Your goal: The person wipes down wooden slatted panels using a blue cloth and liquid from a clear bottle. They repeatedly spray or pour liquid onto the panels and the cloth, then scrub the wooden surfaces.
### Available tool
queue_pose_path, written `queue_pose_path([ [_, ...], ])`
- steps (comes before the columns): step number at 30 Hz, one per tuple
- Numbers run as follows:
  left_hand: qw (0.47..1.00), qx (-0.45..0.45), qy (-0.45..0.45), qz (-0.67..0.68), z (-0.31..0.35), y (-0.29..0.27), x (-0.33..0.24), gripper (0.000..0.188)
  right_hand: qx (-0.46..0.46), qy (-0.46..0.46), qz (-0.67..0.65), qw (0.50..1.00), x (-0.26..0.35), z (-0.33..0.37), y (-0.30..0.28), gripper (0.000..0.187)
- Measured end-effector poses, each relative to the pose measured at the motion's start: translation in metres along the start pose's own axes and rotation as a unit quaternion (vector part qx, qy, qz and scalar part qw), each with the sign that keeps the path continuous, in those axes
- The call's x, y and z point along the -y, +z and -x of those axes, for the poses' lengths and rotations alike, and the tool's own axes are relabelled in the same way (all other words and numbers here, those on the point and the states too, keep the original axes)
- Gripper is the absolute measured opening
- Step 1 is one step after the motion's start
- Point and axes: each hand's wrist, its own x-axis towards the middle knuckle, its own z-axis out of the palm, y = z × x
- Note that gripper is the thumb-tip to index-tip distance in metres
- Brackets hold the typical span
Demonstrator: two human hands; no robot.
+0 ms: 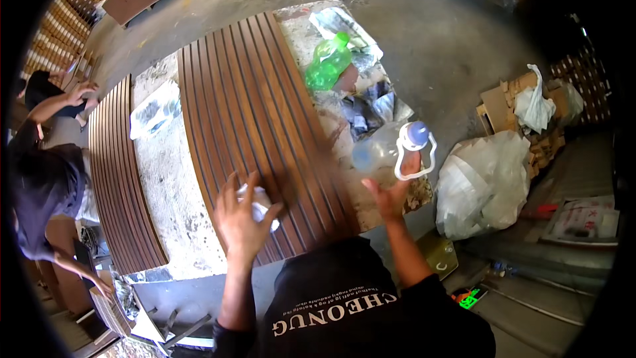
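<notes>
The left hand point(245, 222), fingers spread and lightly curved, grasps a crumpled white wad point(263, 211) over the near end of a wide slatted panel point(242, 93). The right hand point(395, 192) is at the white loop handle of a clear plastic bottle point(382, 144) with a bluish cap, its thumb stretched away from the bottle; whether the fingers grip the handle, one cannot tell. The wide panel lies along the counter point(175, 189), brown with wood-like grain, its straight raised ribs parted by dark grooves. A narrower ribbed panel point(116, 176) lies at the counter's left edge. The counter's surface is pale, rough and mottled. Beyond the clear bottle are crumpled dark sheeting point(376, 109) and a translucent green bottle point(329, 65). A co-worker point(50, 182) is beside the narrower panel.
</notes>
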Motion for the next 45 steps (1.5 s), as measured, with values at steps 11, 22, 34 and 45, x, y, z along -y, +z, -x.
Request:
queue_pose_path([
  [11,0.987,0.072,-0.112,0.093,-0.165,0.277,-0.089,0.050,0.074,-0.106,0.014,0.992,-0.017,-0.004,-0.054,0.090],
  [22,0.637,-0.026,-0.215,0.740,0.080,-0.025,0.109,0.073,0.431,0.076,-0.117,0.891,0.087,0.018,0.029,0.113],
  [34,0.820,-0.462,-0.314,0.122,0.308,-0.132,0.380,0.058,0.637,-0.116,0.247,0.721,0.223,0.162,0.310,0.095],
  [45,0.962,-0.118,-0.238,0.058,0.282,-0.069,0.537,0.058,0.659,-0.203,0.438,0.576,0.240,0.194,0.408,0.065],
])
